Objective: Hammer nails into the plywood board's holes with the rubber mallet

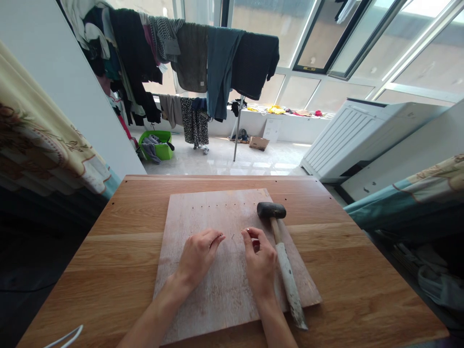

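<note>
A thin wooden board (pixel 203 299) lies flat in front of me, with a row of small dark dots, nails or holes, across its far part. My left hand (pixel 199 253) is just above the board, thumb and forefinger pinched; whatever is between them is too small to make out. My right hand (pixel 261 261) is also closed in a pinch, with a tiny glint at the fingertips that I cannot name. Between the two hands a small thin nail (pixel 233 237) shows on the board. Right beside my right hand rests a mallet (pixel 286 270) with a black head and a worn, white-coated handle.
The board and mallet are on a wooden table (pixel 108 261). A white cord or strip (pixel 67 336) lies at the near left. Beyond the table are hanging laundry (pixel 192 58), a green basket (pixel 165 152) and a white appliance (pixel 344 135). Curtains (pixel 409 193) flank the sides.
</note>
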### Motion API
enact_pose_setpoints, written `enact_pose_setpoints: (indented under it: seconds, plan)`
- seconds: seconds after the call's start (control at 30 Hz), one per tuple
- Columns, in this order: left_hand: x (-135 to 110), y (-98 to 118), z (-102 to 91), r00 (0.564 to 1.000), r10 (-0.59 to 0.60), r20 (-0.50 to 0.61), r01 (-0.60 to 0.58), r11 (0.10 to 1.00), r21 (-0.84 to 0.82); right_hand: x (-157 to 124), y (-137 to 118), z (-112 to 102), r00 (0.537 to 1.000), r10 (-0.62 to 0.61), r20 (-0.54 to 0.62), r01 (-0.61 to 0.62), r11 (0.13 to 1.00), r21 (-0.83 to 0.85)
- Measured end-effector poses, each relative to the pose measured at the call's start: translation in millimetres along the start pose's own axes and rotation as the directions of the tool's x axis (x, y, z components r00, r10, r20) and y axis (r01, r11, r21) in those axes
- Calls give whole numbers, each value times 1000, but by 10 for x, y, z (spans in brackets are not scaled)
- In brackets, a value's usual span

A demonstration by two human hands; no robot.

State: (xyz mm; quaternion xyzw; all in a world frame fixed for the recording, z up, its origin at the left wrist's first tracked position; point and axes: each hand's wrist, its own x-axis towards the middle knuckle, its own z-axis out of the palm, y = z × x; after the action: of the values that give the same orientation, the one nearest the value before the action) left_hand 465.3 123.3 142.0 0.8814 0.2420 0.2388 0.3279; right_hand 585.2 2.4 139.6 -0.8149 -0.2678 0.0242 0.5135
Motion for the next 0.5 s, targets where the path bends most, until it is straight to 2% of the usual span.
enact_pose_setpoints:
  seconds: [0.2,0.5]
  plan:
    - [-1,-4,3,1000,0,-2,0,1000,-22,-15,-29,8,995,-52,82,50,998,22]
    - [1,2,-7,1000,-9,-4,9,999,-33,-24,-53,10,989,-76,125,75,997,15]
